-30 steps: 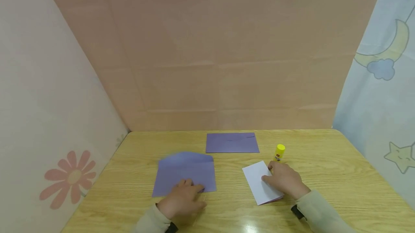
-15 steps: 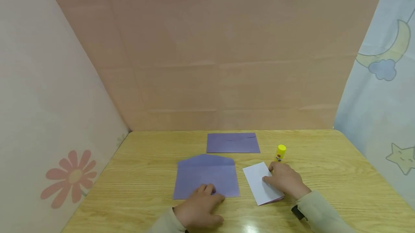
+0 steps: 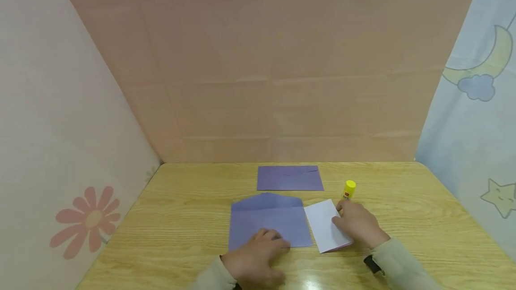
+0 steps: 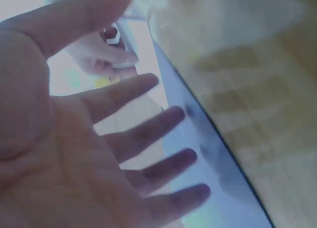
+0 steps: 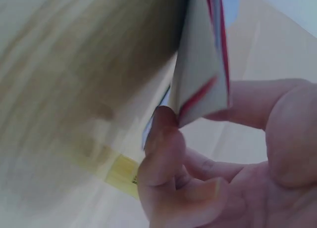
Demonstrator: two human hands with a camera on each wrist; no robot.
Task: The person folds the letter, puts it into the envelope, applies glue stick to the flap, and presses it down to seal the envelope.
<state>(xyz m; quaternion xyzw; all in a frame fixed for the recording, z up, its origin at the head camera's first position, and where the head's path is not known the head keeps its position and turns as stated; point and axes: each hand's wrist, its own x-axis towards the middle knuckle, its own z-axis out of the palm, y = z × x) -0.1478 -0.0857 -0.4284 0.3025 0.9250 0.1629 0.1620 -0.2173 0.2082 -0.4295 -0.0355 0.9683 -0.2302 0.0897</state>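
In the head view a purple envelope [image 3: 266, 218] lies with its flap spread away from the person. My left hand [image 3: 257, 256] is over its near edge; the left wrist view has the fingers [image 4: 143, 134] spread and fairly straight, holding nothing. To the right is a folded white card [image 3: 325, 227], its top left corner close to the envelope's right side. My right hand [image 3: 360, 224] pinches the card's right edge between thumb and fingers. The right wrist view shows the card's folded layers [image 5: 203, 74] with red lines on the inside.
A second purple envelope [image 3: 288, 178], flap folded down, lies at the back of the wooden table [image 3: 193, 205]. Just beyond the right hand stands a yellow glue stick [image 3: 349, 188], partly hidden by that hand. A brown paper backdrop [image 3: 266, 79] rises behind the table.
The left hand has slid the envelope rightward, close beside the white card. The right hand keeps its pinch on the card, which has shifted only slightly.
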